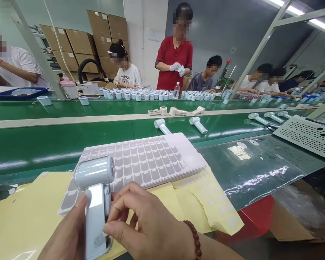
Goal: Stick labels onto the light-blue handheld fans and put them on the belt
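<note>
My left hand (pixel 66 231) is closed round the handle of a light blue handheld fan (pixel 94 202), its round head up and tilted slightly. A small greyish patch shows low on the handle. My right hand (pixel 141 220), with a dark red bead bracelet (pixel 193 236) at the wrist, is closed in a pinch against the fan's right side. Whatever lies between its thumb and fingers is too small to make out. Just behind the fan lies a stack of white sheets (pixel 191 151) with rows of grey stickers. Yellow backing paper (pixel 29 213) spreads beneath.
Beyond the sheets runs a green conveyor belt (pixel 56 139) carrying several light blue fans (pixel 198 125). Pale parts (pixel 177 111) lie on the divider strip. At right stands a slotted metal box (pixel 311 137). Several co-workers and many small cups (pixel 146 96) are across the line.
</note>
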The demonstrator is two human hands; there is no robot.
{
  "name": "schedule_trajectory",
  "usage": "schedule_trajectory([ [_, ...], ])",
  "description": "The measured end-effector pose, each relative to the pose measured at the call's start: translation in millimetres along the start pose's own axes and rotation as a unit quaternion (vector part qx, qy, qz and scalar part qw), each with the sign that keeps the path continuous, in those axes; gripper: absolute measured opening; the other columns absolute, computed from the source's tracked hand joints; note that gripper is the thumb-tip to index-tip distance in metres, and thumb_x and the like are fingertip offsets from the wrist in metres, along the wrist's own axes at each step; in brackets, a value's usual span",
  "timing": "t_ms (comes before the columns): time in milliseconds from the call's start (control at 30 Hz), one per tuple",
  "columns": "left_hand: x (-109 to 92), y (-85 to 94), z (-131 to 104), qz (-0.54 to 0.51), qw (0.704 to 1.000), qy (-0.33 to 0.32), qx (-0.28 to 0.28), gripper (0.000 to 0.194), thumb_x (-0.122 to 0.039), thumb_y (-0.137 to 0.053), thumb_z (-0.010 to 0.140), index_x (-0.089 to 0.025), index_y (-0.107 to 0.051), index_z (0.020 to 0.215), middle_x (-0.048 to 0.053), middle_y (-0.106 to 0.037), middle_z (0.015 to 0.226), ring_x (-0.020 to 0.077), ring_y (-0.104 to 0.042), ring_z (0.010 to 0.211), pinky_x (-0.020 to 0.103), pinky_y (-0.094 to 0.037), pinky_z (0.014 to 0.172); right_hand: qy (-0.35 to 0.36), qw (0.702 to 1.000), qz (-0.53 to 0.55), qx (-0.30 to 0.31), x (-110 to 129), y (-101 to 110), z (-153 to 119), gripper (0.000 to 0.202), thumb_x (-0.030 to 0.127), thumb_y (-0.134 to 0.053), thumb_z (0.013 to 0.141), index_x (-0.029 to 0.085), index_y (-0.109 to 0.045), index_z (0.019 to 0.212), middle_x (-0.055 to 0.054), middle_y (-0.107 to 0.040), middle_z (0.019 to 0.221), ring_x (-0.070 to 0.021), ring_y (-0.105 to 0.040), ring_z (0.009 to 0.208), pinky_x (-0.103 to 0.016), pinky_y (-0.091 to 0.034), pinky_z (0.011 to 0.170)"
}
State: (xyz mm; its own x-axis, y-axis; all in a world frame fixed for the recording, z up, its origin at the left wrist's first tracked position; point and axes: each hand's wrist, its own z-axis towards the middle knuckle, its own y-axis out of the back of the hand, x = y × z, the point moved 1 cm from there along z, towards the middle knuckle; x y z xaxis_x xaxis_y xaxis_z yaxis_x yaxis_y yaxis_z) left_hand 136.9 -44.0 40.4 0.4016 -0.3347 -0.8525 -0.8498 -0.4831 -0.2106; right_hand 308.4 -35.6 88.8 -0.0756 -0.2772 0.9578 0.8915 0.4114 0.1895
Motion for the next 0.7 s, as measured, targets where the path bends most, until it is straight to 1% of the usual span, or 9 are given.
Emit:
schedule_trajectory([
  [100,1.3,-4.5,-0.5,-0.038,0.995,-0.044,-0.075,0.049,-0.038,-0.093,0.04,-0.038,-0.07,0.084,-0.013,-0.076,0.1,0.0269,-0.044,0.14,0.012,-0.058,0.061,0.007,1.0,-0.021,-0.004,-1.1,-0.6,3.5,0.015,0.019,-0.071,0.085,0.019,-0.058,0.078,0.002,-0.055,0.095,-0.0085,-0.056,0.074,-0.021,-0.049,0.075],
  [167,5.2,-2.8,1.4,-0.044,0.995,-0.051,-0.075,0.053,-0.038,-0.091,0.039,-0.041,-0.071,0.087,-0.017,-0.072,0.117,0.0263,-0.03,0.148,0.009,-0.057,0.058,0.003,1.0,-0.024,0.0,-2.3,-0.8,4.6,0.014,0.018,-0.071,0.085,0.02,-0.059,0.079,0.002,-0.053,0.096,-0.0084,-0.055,0.074,-0.022,-0.05,0.078],
  [233,8.4,-0.3,3.0,-0.059,0.995,-0.062,-0.06,0.062,-0.044,-0.092,0.034,-0.043,-0.072,0.093,-0.021,-0.066,0.128,0.0272,-0.027,0.149,0.01,-0.057,0.057,-0.006,1.0,-0.029,0.004,-2.7,-0.5,5.1,0.014,0.019,-0.071,0.085,0.02,-0.059,0.079,0.001,-0.052,0.097,-0.0086,-0.055,0.075,-0.022,-0.051,0.081],
  [300,8.0,-0.6,2.5,-0.063,0.994,-0.066,-0.054,0.068,-0.049,-0.093,0.03,-0.044,-0.073,0.095,-0.021,-0.065,0.13,0.0285,-0.032,0.147,0.01,-0.057,0.057,-0.007,0.999,-0.035,0.011,-2.2,-0.3,5.6,0.013,0.019,-0.07,0.085,0.019,-0.059,0.079,0.001,-0.052,0.099,-0.0085,-0.056,0.075,-0.022,-0.051,0.082],
  [333,6.3,-2.4,1.5,-0.061,0.995,-0.061,-0.043,0.068,-0.052,-0.094,0.032,-0.043,-0.073,0.097,-0.019,-0.067,0.129,0.0296,-0.037,0.144,0.011,-0.058,0.057,-0.005,0.999,-0.038,0.012,-1.9,-0.3,5.8,0.014,0.018,-0.07,0.085,0.019,-0.059,0.078,0.001,-0.052,0.1,-0.0084,-0.056,0.075,-0.023,-0.051,0.083],
  [433,-0.6,-11.1,-2.5,-0.051,0.998,-0.031,0.024,0.066,-0.059,-0.09,0.049,-0.039,-0.073,0.109,-0.009,-0.073,0.12,0.0335,-0.054,0.129,0.021,-0.063,0.063,0.0,0.999,-0.053,0.009,-1.2,-0.9,6.3,0.015,0.016,-0.071,0.085,0.019,-0.058,0.078,0.001,-0.052,0.099,-0.0082,-0.056,0.073,-0.023,-0.052,0.083],
  [500,-3.1,-13.8,-3.4,-0.052,0.997,-0.03,0.037,0.066,-0.058,-0.089,0.055,-0.039,-0.072,0.116,-0.006,-0.075,0.114,0.0338,-0.061,0.121,0.026,-0.064,0.068,0.001,0.998,-0.068,0.007,-1.5,-1.9,6.3,0.015,0.016,-0.071,0.085,0.019,-0.057,0.078,0.001,-0.052,0.1,-0.009,-0.057,0.074,-0.023,-0.053,0.081],
  [633,-0.6,-8.1,-0.5,-0.068,0.997,-0.026,0.016,0.073,-0.055,-0.09,0.054,-0.047,-0.067,0.122,-0.009,-0.075,0.115,0.0346,-0.062,0.12,0.033,-0.064,0.079,0.021,0.993,-0.116,-0.003,-4.0,-3.3,6.0,0.012,0.018,-0.068,0.088,0.02,-0.057,0.082,-0.001,-0.053,0.103,-0.0118,-0.06,0.082,-0.024,-0.054,0.082],
  [700,0.7,-4.1,0.0,-0.065,0.996,-0.019,0.056,0.073,-0.055,-0.089,0.056,-0.047,-0.065,0.125,-0.007,-0.073,0.121,0.0369,-0.059,0.124,0.038,-0.064,0.085,0.038,0.99,-0.135,-0.012,-5.3,-2.6,5.9,0.012,0.018,-0.068,0.089,0.02,-0.057,0.083,-0.001,-0.053,0.102,-0.0117,-0.06,0.081,-0.024,-0.053,0.082],
])
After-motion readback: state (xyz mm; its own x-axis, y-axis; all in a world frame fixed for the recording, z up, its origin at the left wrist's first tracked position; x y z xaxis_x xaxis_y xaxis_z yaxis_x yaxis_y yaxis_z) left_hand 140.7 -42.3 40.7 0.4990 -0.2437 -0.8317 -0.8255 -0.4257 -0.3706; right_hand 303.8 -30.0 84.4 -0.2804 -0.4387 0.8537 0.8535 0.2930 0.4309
